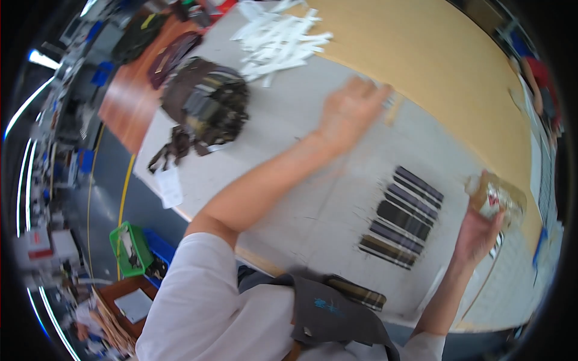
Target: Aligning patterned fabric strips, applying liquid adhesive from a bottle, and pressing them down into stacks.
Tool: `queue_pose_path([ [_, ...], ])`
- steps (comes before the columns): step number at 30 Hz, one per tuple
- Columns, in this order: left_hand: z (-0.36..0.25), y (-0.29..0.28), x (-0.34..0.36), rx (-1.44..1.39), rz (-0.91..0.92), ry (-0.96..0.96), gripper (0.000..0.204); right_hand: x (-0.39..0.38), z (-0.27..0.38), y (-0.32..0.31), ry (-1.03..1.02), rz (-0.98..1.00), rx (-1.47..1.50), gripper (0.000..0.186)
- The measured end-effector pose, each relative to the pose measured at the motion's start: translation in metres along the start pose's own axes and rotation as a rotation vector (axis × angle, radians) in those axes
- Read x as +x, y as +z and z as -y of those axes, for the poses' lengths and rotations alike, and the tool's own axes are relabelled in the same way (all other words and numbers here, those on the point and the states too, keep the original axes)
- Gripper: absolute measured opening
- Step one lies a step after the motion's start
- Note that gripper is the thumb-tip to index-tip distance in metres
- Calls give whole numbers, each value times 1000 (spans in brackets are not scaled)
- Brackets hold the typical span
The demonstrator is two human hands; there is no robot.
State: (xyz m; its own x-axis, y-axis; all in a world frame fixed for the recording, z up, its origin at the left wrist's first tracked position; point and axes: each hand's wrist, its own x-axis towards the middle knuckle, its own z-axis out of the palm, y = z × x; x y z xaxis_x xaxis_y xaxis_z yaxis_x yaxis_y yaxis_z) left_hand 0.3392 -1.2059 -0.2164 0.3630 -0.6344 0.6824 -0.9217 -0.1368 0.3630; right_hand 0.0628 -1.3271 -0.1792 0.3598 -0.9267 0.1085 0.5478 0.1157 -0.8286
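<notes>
My left hand (355, 111), smeared by motion, is over the middle of the table with its fingers drawn together. A short tan strip (394, 110), perhaps tape, shows at its fingertips. At the right, my right hand (478, 234) is closed on a thick roll of clear-tan packing tape (509, 198) with a white and red label inside. Between my forearms, several dark striped fabric strips (402, 216) in black, purple-grey and brown lie side by side on the grey tabletop (307, 222).
A heap of white strips (280, 42) lies at the far side by a large tan board (409, 42). Bundled dark plaid fabric (208, 99) sits at the left. Another striped piece (358, 292) is at the near edge. A green bin (129, 249) stands below; a person (539, 84) is far right.
</notes>
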Motion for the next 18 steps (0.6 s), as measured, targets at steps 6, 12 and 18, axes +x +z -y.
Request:
queue_pose_path([
  [6, 34, 27, -8, 213, 245, 21, 27, 7, 7, -19, 144, 37, 140, 70],
  [12, 34, 34, -3, 91, 355, -45, 42, 4, -10, -9, 161, 23, -100, 70],
  [18, 12, 20, 4, 278, 118, 145, 40, 4, -23, 1, 185, 83, -233, 66],
])
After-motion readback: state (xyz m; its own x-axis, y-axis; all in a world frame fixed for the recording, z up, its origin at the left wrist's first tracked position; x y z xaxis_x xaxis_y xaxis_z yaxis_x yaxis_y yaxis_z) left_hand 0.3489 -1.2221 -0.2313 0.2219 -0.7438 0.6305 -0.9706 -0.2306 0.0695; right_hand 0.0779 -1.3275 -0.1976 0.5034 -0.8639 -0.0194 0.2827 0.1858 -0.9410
